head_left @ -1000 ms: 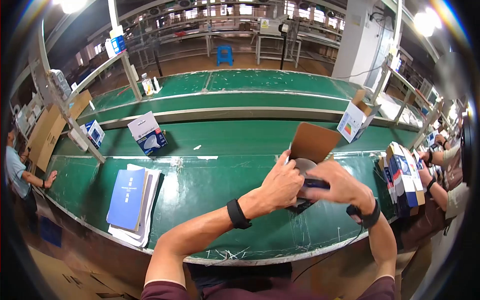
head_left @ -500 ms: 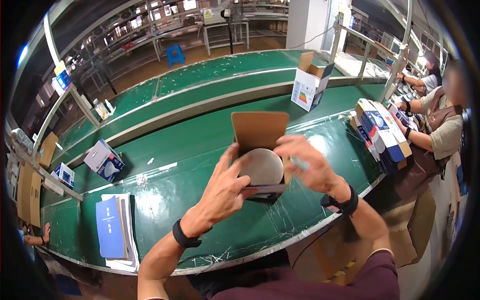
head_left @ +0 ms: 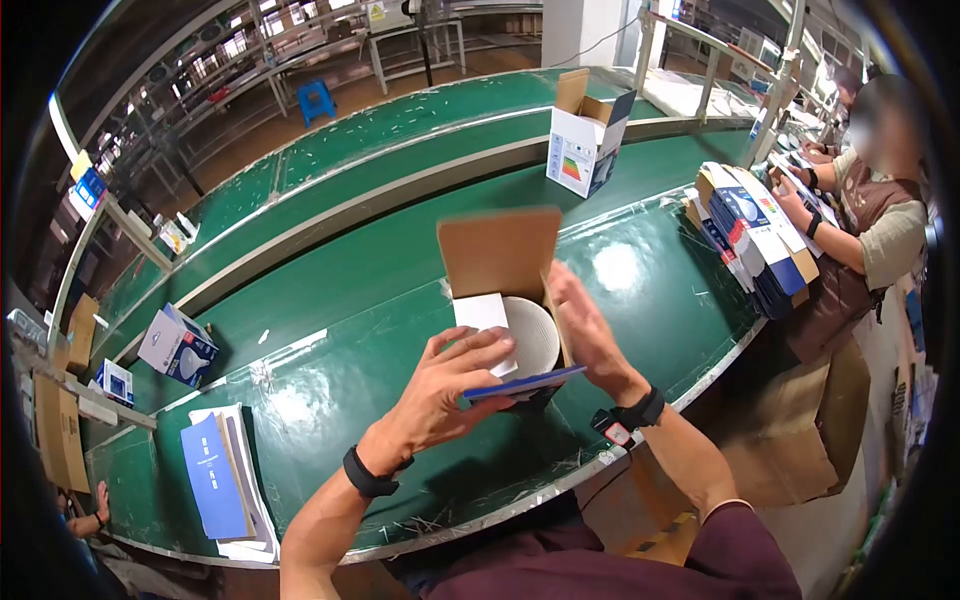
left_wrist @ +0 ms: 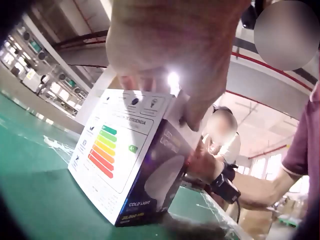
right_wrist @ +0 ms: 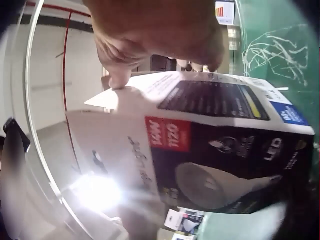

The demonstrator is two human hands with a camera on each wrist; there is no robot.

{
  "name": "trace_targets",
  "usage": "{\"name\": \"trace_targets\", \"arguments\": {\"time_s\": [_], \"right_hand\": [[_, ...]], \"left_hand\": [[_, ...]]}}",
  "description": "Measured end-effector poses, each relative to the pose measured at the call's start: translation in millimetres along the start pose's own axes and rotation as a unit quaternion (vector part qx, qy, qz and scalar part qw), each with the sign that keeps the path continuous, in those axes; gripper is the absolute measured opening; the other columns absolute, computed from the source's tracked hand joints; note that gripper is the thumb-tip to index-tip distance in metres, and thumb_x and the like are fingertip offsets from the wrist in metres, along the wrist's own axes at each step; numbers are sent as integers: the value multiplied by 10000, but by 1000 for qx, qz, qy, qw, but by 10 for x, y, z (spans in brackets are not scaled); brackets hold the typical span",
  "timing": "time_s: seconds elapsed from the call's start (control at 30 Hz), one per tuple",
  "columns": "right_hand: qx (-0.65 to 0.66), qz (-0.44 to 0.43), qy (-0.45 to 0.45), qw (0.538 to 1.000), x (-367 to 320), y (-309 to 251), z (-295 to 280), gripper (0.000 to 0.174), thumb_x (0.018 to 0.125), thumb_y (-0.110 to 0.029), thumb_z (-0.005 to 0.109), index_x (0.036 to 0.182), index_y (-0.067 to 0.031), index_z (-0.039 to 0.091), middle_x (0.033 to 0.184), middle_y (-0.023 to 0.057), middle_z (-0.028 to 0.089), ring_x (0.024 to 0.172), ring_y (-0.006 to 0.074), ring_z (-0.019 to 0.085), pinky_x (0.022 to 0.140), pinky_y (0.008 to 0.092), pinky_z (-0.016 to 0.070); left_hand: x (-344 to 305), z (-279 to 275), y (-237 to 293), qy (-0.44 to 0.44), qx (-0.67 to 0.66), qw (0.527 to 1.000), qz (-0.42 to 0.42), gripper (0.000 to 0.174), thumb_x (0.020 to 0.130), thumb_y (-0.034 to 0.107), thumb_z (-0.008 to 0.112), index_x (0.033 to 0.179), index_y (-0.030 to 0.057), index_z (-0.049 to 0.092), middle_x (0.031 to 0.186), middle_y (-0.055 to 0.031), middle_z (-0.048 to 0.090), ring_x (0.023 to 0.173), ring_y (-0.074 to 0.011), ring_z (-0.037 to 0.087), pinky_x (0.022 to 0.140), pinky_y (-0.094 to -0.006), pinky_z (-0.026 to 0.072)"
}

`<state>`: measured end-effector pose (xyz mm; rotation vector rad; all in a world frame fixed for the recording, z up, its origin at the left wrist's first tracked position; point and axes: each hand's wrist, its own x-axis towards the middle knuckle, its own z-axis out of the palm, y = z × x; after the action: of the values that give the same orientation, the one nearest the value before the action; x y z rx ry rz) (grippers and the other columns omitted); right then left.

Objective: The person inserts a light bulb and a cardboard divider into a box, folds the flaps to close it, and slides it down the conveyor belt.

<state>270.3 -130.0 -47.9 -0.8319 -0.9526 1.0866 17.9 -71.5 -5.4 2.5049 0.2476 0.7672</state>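
An upright light-bulb carton (left_wrist: 120, 155) stands on the green table, its brown-lined lid (head_left: 500, 250) raised at the back. Inside shows the round, pale face of a bulb (head_left: 535, 335). My left hand (head_left: 440, 385) lies over the carton's left front corner. Its fingers press the white side flap (head_left: 482, 315) inward over the bulb, and the thumb lies under the blue front flap (head_left: 525, 382). At the right side of the carton, my right hand (head_left: 590, 325) has its fingers nearly straight along the wall. The printed side (right_wrist: 220, 170) fills the right wrist view below that hand.
Another opened carton (head_left: 585, 140) stands behind on the table. Several flattened cartons (head_left: 755, 235) are stacked at the right, beside a seated person (head_left: 860, 220). At the left lie a blue booklet with papers (head_left: 215, 470) and a closed bulb carton (head_left: 178, 345).
My left fingers have moved onto the white side flap and folded it inward over the bulb. The right hand has come down against the carton's right side. The head view has swung right.
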Motion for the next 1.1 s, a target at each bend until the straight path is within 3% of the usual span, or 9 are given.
{"name": "trace_targets", "arguments": {"time_s": [0.23,0.4,0.47,0.67,0.87,0.93,1.0,1.03,1.1], "right_hand": [[-96,103,-69,988,28,-144,120,852,969,-254,734,1627,3,258,1524,136,472,1372,208,493,1167,362,386],[-53,-4,-60,997,186,-212,8,653,1014,-201,677,1553,37,395,1442,147,563,1325,178,533,1119,324,429],[-85,3,-148,985,288,-598,43,458,1024,-265,682,1407,-23,614,1363,148,633,1294,175,558,1087,331,461],[-471,-37,-310,825,233,-1022,441,477,965,-347,751,1390,-143,681,1489,193,584,1416,337,511,1182,447,395],[-307,24,-310,899,273,-930,238,452,873,-296,846,1280,-122,755,1376,160,686,1390,316,547,1194,438,387],[-329,14,-286,900,214,-814,111,351,827,-254,884,1153,-144,817,1263,82,756,1433,330,512,1271,566,196],[-297,-18,-268,916,89,-655,19,277,880,-294,837,1128,-171,828,1209,30,779,1446,322,501,1284,613,55],[-364,29,-300,881,72,-624,-31,361,1055,-439,593,1182,-180,809,1295,17,744,1523,309,390,1291,600,19],[-335,-2,-300,893,-91,-537,89,583,1103,-511,352,1226,-143,787,1394,48,684,1564,299,298,1285,602,3]], "left_hand": [[-29,124,-23,142,-171,973,-60,495,777,174,901,1238,225,729,1526,-26,590,1453,-371,447,1147,-534,353],[55,40,-134,-24,38,999,-8,702,785,230,888,1441,278,643,1560,26,561,1443,-353,455,1157,-504,318],[62,4,-72,-35,39,998,-17,693,790,245,883,1441,272,646,1558,40,562,1445,-349,454,1159,-505,320],[-28,96,-150,14,-11,999,-35,744,821,309,879,1462,126,548,1443,-160,571,1402,-409,453,1182,-536,298],[-177,246,-201,83,-30,996,-34,745,826,261,870,1474,107,536,1537,-166,488,1467,-432,380,1221,-542,280],[-277,479,3,213,-247,931,-163,834,809,188,896,1495,30,450,1490,-180,517,1485,-318,389,1206,-468,345],[-359,516,39,290,-119,941,-127,845,838,171,877,1506,14,385,1506,-170,487,1469,-307,417,1188,-478,373],[-389,492,140,287,-101,938,-165,697,862,176,858,1457,72,512,1577,-186,416,1467,-335,431,1185,-497,375],[-438,519,-14,223,-68,965,-124,562,862,188,858,1369,128,624,1611,-201,398,1485,-369,412,1194,-511,361]]}}
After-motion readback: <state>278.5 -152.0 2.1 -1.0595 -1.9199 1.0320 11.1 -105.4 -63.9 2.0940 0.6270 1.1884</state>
